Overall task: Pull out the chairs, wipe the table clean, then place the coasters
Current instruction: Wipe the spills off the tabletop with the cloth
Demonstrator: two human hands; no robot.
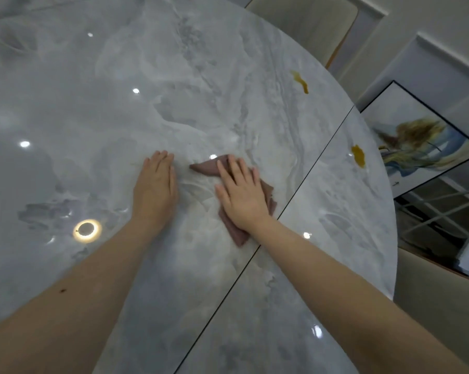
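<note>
A glossy grey marble table (106, 109) fills most of the view. My right hand (241, 193) lies flat, fingers spread, pressing a crumpled mauve cloth (206, 166) onto the tabletop near its middle. My left hand (156, 184) rests palm down on the bare marble just left of the cloth, holding nothing. Two yellow-brown stains mark the surface toward the right rim: one stain (300, 81) farther away, the other stain (358, 155) beyond the dark seam (317, 157) that runs diagonally across the top. No coasters are in view.
A cream chair back (309, 25) stands behind the far rim. Another cream chair (438, 300) sits past the right edge. A framed painting (417, 139) leans against the wall at right, above a patterned floor. Ceiling lights reflect in the tabletop.
</note>
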